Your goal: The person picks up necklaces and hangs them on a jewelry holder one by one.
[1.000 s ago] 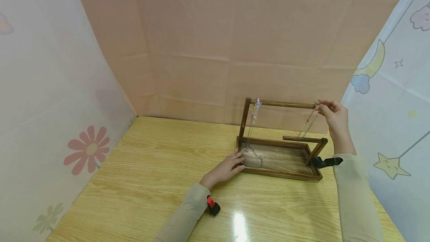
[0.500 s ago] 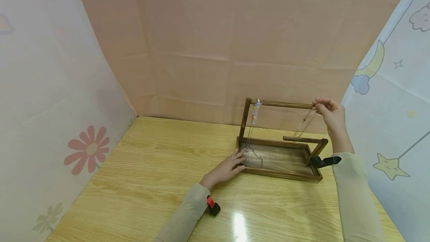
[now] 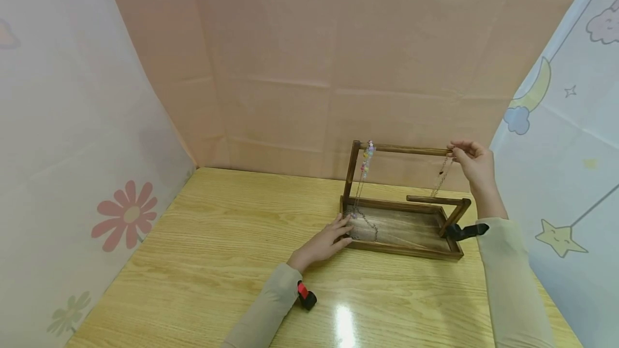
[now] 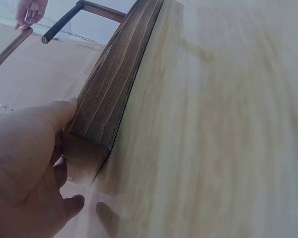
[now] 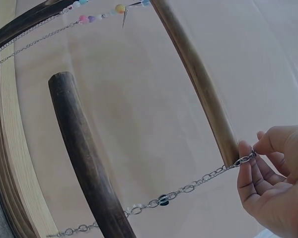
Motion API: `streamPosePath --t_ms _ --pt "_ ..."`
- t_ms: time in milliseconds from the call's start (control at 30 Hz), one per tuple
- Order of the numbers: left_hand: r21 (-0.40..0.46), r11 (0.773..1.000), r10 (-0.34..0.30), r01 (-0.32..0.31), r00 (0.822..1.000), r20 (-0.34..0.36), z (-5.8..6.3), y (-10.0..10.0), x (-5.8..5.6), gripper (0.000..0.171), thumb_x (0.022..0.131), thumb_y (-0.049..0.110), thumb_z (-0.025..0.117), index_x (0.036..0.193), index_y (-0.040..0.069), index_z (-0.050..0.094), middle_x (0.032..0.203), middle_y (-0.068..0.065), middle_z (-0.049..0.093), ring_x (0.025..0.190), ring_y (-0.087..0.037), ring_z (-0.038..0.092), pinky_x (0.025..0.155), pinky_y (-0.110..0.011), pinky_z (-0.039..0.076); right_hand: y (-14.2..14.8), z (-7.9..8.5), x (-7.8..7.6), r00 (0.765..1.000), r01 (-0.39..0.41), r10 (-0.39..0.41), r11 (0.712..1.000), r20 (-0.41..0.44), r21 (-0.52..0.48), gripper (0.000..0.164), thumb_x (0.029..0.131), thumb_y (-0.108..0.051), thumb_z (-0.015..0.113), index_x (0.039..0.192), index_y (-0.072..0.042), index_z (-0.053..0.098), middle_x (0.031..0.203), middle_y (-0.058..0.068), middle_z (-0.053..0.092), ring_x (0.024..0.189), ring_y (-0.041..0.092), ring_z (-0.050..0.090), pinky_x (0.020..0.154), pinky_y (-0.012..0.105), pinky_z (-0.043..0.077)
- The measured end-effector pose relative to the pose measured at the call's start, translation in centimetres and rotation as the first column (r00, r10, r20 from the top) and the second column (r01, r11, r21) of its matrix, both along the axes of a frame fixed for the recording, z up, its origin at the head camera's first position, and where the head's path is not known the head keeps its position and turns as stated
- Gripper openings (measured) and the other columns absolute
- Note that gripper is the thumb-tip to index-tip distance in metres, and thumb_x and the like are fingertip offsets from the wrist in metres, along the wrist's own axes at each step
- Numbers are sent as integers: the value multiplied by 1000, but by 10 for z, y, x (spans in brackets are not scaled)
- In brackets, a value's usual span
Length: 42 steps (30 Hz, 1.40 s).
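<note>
A dark wooden jewelry stand (image 3: pixel 406 252) has a low tray base, a long upper bar (image 3: pixel 411 150) and a shorter lower bar (image 3: pixel 425 199). At the free end of the upper bar, my right hand (image 3: pixel 476 171) pinches a silver chain necklace (image 5: pixel 188 188) between thumb and fingertips. The chain hangs from there behind the lower bar, with a small dark bead on it. My left hand (image 3: pixel 321 241) holds the tray's near left corner, thumb against the front wall (image 4: pixel 107 84). A necklace of coloured beads (image 3: pixel 366 162) hangs at the left of the upper bar, its chain trailing into the tray.
The stand sits on a light wood-grain table (image 3: pixel 217 240). A pink cloth backdrop (image 3: pixel 275 69) rises behind it, with patterned white cloths on both sides. The right post (image 3: pixel 454 217) of the stand is close below my right wrist.
My right hand has shifted slightly left with the chain necklace, drawing up against the upper bar's end. The hanging chain has swung. My left hand stays at the tray corner.
</note>
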<state>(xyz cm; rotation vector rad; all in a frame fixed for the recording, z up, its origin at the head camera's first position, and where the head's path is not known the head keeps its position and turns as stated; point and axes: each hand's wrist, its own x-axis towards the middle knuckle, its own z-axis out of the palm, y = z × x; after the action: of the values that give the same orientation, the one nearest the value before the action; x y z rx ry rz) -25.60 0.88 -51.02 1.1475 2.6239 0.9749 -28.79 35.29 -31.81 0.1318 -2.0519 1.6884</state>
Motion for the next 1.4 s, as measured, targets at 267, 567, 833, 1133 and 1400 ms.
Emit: streamPosePath --t_ms 267,567,833,1133,1400 --pt "-10 1000 4 -4 1000 -9 -1 0 -1 52 100 39 35 144 9 35 155 -5 14 144 -26 3 113 -51 14 -3 -1 -1 999 -18 18 1000 -27 1 14 92 -4 53 104 -2 61 88 -11 66 72 1 61 64 9 47" --pt "-11 1000 10 -10 1000 9 -3 1 -2 52 101 39 35 144 11 35 156 -3 14 144 -22 1 113 -51 14 -6 -3 -3 1000 -10 10 1000 3 26 19 93 -6 52 109 3 57 89 -13 65 73 0 61 65 9 46" --pt "5 1000 3 -3 1000 21 -1 1 -1 51 101 36 37 144 9 35 156 -3 12 144 -21 0 113 -52 12 -10 -3 -2 1000 -23 24 999 -12 29 16 93 -6 53 107 -1 59 90 -11 64 73 1 61 65 9 47" --pt "-2 1000 12 -12 1000 13 -2 0 -2 52 100 39 36 144 11 36 156 -2 13 144 -21 1 113 -52 13 -17 0 -2 997 -67 67 998 -28 -18 22 93 -3 52 111 9 55 89 -9 66 73 2 62 64 10 47" --pt "5 1000 7 -7 1000 13 -1 1 -2 52 100 38 37 143 9 36 155 -4 14 144 -23 1 113 -53 14 -21 0 -2 995 -89 88 995 -45 -36 15 92 1 51 103 -1 61 87 -8 66 72 3 62 63 10 48"
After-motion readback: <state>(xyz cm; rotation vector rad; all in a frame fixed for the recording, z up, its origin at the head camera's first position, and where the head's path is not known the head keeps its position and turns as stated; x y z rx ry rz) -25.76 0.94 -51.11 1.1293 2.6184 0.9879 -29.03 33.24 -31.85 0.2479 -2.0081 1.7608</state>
